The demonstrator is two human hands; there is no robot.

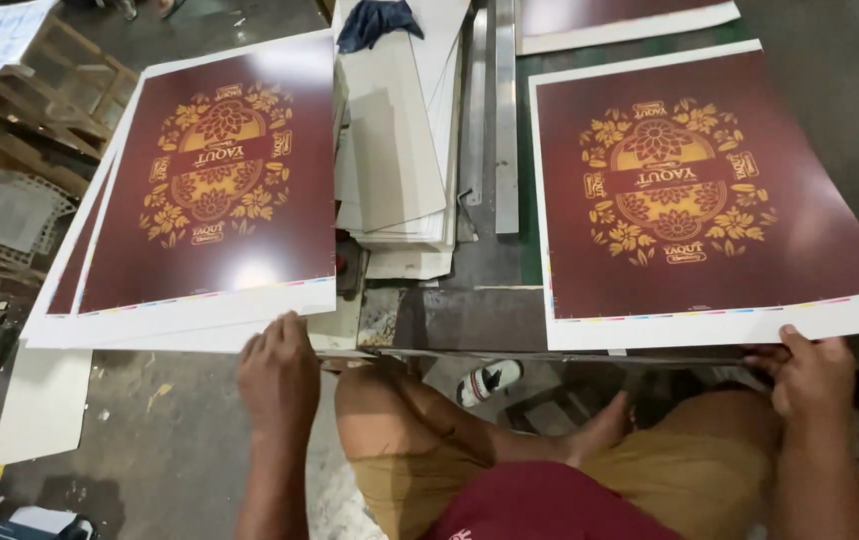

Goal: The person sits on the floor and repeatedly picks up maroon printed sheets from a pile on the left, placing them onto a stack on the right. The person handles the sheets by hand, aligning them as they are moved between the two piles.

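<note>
Sheets first: we note two lots of large printed sheets, each dark maroon with a gold floral ornament in the middle and a white margin carrying a thin strip of colour patches along the near edge.

Our right hand (811,378) pinches the near right corner of the right-hand sheet (699,200), thumb on top of the white margin, fingers curled under; closed on the paper. That sheet lies flat on the green-topped table (529,250), directly ahead of this grip.

Our left hand (277,372) rests at the near edge of the left stack of sheets (214,190), fingers bent over the white border and touching it; whether it truly clamps the paper we cannot tell. The stack is slightly fanned, overhanging toward the floor.

Between the two grips, further away: a pile of plain grey-white boards (399,150) and a long metal ruler (505,120) lying lengthwise. A dark blue cloth (377,20) sits on the far end of the boards. Beyond the right sheet, another maroon sheet (619,20) shows partly. Wooden pallets (39,110) stand left of the left grip.
</note>
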